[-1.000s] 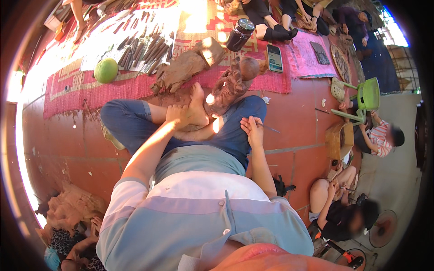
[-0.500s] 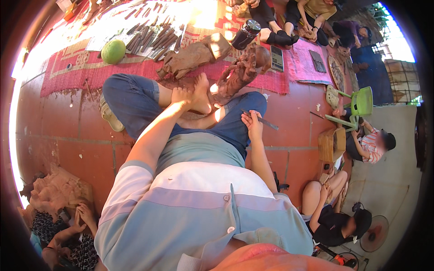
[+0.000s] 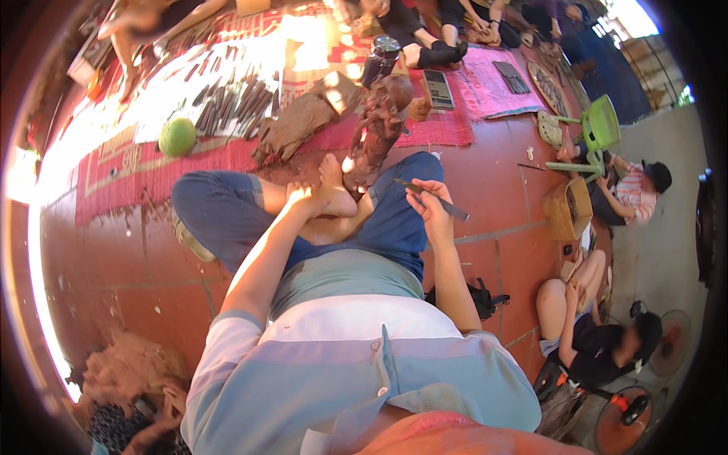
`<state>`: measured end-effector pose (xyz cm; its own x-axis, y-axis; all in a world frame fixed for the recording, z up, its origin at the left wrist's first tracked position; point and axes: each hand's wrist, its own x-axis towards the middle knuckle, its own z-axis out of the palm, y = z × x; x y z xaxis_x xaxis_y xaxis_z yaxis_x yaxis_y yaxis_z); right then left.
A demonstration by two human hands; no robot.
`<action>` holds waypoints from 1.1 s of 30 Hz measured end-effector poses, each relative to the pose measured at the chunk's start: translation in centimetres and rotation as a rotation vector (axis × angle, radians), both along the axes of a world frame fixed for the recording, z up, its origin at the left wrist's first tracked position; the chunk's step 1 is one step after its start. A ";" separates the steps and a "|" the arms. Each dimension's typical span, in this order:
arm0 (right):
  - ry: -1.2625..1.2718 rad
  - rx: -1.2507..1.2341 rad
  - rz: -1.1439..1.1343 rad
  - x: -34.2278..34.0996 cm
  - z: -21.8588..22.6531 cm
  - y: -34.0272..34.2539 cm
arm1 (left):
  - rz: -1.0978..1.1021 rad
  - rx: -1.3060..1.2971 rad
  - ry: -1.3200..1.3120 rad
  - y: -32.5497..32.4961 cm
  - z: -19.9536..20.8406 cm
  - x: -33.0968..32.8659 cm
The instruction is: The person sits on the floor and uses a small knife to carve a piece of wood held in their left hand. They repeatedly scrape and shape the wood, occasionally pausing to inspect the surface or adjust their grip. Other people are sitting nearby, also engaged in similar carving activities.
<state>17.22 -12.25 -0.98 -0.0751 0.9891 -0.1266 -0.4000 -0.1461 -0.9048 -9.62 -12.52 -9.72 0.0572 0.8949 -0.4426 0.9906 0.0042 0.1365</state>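
Observation:
My right hand (image 3: 431, 199) is closed round a thin, dark carving chisel (image 3: 455, 211), held slantwise above my right thigh. Beside my bare foot (image 3: 341, 203), my left hand (image 3: 305, 199) rests with fingers bent over the ankle area; fingertips are partly hidden. Between my crossed legs and the mat stands a dark reddish-brown carved wooden figure (image 3: 376, 125) with a rounded top, its base close to the foot. Neither hand touches the figure. Left of it lies a rough, paler wood block (image 3: 292, 133).
Several carving tools (image 3: 239, 106) lie on the red mat (image 3: 163, 168), near a round green fruit (image 3: 177, 137). A dark lidded jar (image 3: 381, 61) stands behind the figure. At right are a green chair (image 3: 600, 125), a wooden box (image 3: 567, 210) and seated people. Another wood piece (image 3: 133, 371) is lower left.
The view has turned, shifting the surroundings. The figure looks more upright. My right hand with the chisel is slightly higher and nearer the figure. A person's bare limbs now show at upper left.

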 end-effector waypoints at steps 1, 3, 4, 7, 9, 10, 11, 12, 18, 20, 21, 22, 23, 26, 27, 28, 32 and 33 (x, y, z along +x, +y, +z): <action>0.004 0.026 0.020 -0.4 0.9 -0.2 | -0.021 -0.043 -0.017 0.3 0.5 0.2; -0.125 0.069 0.060 -0.8 2.4 -0.7 | 0.206 -0.032 -0.516 0.9 0.3 0.2; -0.190 0.090 0.082 -0.9 2.9 -0.8 | 0.321 -0.029 -0.766 1.4 0.2 0.1; -0.297 0.265 0.096 -1.1 3.6 -0.1 | 0.668 0.052 -1.408 3.2 2.1 1.0; -0.249 0.458 0.067 -1.3 3.8 0.9 | 0.526 0.221 -1.410 3.7 5.5 1.7; -0.272 0.486 0.054 -1.5 4.1 1.4 | 0.472 0.328 -1.419 4.2 6.6 2.3; -0.297 0.511 0.049 -1.6 4.3 1.7 | 0.425 0.436 -1.427 4.4 7.5 2.7; -0.236 0.499 0.036 -1.7 4.1 1.9 | 0.339 0.472 -1.447 4.9 8.2 2.9; -0.288 0.516 -0.021 -3.2 2.3 4.3 | 0.077 0.549 -1.796 9.4 16.2 1.4; -0.331 0.557 -0.067 -3.8 1.6 5.1 | -0.026 0.625 -1.648 10.7 19.3 2.5; -0.351 0.577 -0.091 -4.0 1.1 5.3 | -0.056 0.629 -1.496 10.6 20.8 3.1; -0.369 0.588 -0.094 -3.8 0.5 5.2 | -0.088 0.628 -1.345 10.4 22.3 3.8; -0.385 0.604 -0.094 -3.8 0.0 5.1 | -0.116 0.631 -1.192 10.4 23.0 4.2; -0.423 0.595 -0.087 -3.1 -0.5 4.7 | -0.251 0.881 -0.907 11.9 20.9 5.1; -0.434 0.581 -0.086 -3.0 -0.4 4.6 | -0.187 0.868 -0.932 12.0 20.6 5.3; -0.400 0.554 -0.075 -3.0 -0.1 4.7 | -0.122 0.855 -0.956 12.0 20.4 5.4; -0.337 0.504 -0.092 -3.7 0.9 4.6 | -0.023 0.874 -0.965 11.7 20.6 5.6; -0.337 0.512 -0.102 -3.7 0.4 4.5 | -0.017 0.841 -0.995 11.6 20.5 5.8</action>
